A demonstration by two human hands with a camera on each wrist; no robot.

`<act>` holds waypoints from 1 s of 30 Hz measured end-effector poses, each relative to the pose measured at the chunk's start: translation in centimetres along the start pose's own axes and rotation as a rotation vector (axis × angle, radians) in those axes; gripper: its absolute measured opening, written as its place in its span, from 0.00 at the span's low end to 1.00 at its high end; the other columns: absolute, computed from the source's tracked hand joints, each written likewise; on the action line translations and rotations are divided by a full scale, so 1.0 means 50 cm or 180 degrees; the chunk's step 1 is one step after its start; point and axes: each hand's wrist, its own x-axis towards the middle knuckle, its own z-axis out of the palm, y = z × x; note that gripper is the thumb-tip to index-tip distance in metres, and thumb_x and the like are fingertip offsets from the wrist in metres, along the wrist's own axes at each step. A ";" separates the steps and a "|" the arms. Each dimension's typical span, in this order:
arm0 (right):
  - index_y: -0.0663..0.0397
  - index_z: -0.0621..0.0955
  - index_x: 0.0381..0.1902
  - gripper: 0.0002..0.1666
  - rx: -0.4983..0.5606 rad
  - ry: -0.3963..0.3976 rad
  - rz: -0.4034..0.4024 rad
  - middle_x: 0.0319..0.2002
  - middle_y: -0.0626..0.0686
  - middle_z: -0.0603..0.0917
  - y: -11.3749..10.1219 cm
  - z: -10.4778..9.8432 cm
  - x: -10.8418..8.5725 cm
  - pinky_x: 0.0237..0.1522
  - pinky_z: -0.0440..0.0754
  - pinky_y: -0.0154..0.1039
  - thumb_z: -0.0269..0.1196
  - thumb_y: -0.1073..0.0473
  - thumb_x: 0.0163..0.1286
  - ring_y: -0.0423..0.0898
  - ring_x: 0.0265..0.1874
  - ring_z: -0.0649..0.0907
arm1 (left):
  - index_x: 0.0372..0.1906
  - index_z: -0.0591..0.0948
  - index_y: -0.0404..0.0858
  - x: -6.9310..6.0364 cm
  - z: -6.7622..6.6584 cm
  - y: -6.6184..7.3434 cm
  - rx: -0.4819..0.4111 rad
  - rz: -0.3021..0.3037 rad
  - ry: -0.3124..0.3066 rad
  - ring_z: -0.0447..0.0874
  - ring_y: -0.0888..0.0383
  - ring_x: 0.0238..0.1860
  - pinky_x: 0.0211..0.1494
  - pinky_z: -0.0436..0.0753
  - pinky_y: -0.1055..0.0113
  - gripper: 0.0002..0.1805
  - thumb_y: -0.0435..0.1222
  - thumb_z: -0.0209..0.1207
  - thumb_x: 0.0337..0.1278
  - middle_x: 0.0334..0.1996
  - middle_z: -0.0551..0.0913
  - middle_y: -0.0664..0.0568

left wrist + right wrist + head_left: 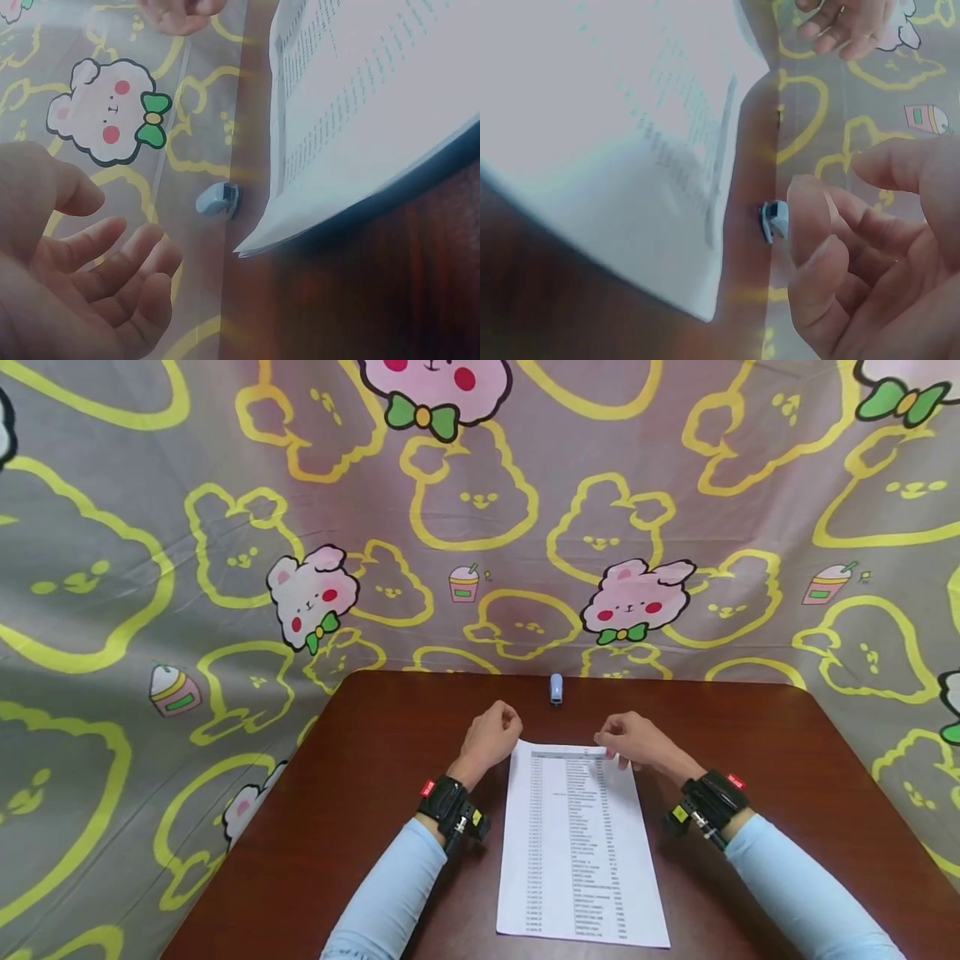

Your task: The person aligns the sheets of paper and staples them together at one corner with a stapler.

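Printed paper sheets (573, 843) lie on the table between the two forearms; the left wrist view shows layered edges at one corner of the sheets (337, 150). My left hand (491, 735) is by their far left corner, its fingers loosely bent, with nothing between thumb and fingers in the left wrist view. Close to the far right corner is my right hand (636, 739), its fingertips over the paper in the head view. In the right wrist view the right hand (877, 262) has a gap between thumb and bent fingers and holds nothing.
A small light-blue stapler (556, 689) stands near the far edge of the brown table (375, 793), beyond the paper. Behind the table hangs a grey cloth (525, 577) with cartoon prints. Each wrist wears a black strapped camera.
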 end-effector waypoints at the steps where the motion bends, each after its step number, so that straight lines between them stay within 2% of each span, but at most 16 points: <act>1: 0.59 0.80 0.45 0.19 -0.0013 -0.0006 -0.0011 0.32 0.58 0.85 -0.005 0.001 0.006 0.20 0.74 0.38 0.60 0.48 0.71 0.57 0.24 0.84 | 0.45 0.78 0.44 0.002 -0.001 0.000 0.0000 -0.0003 0.0001 0.77 0.56 0.35 0.36 0.73 0.65 0.12 0.45 0.52 0.64 0.34 0.80 0.54; 8: 0.60 0.80 0.43 0.19 0.0013 0.0024 -0.0069 0.33 0.63 0.85 -0.035 0.012 0.049 0.21 0.77 0.40 0.60 0.48 0.71 0.62 0.27 0.84 | 0.42 0.78 0.45 0.026 0.006 0.015 -0.0024 0.0029 -0.0046 0.77 0.57 0.33 0.33 0.72 0.66 0.09 0.43 0.52 0.63 0.33 0.80 0.55; 14: 0.57 0.80 0.40 0.15 -0.0085 0.0066 -0.0071 0.30 0.57 0.84 -0.042 0.046 0.085 0.22 0.77 0.39 0.60 0.50 0.69 0.57 0.25 0.84 | 0.42 0.77 0.45 0.044 0.022 0.021 0.0003 0.0040 -0.0152 0.77 0.57 0.33 0.34 0.71 0.67 0.09 0.43 0.52 0.62 0.34 0.80 0.55; 20: 0.53 0.78 0.36 0.11 -0.0364 0.0250 -0.0047 0.23 0.52 0.77 -0.046 0.062 0.118 0.19 0.72 0.35 0.61 0.51 0.68 0.47 0.21 0.79 | 0.43 0.77 0.44 0.060 0.023 0.011 -0.0033 -0.0049 -0.0178 0.78 0.56 0.34 0.34 0.72 0.65 0.09 0.43 0.53 0.63 0.35 0.81 0.53; 24: 0.54 0.76 0.36 0.12 -0.0472 0.0302 -0.0030 0.21 0.50 0.75 -0.054 0.059 0.136 0.18 0.72 0.36 0.60 0.51 0.68 0.46 0.19 0.77 | 0.44 0.77 0.44 0.078 0.020 0.000 -0.0088 -0.0056 -0.0163 0.78 0.55 0.36 0.35 0.73 0.65 0.11 0.44 0.52 0.63 0.37 0.82 0.52; 30: 0.54 0.75 0.39 0.12 -0.0521 0.0278 0.0052 0.24 0.51 0.76 -0.059 0.060 0.161 0.20 0.75 0.36 0.59 0.51 0.69 0.46 0.21 0.78 | 0.45 0.77 0.43 0.093 0.018 -0.018 -0.0057 -0.0112 -0.0180 0.79 0.54 0.37 0.38 0.74 0.63 0.12 0.44 0.52 0.63 0.39 0.82 0.51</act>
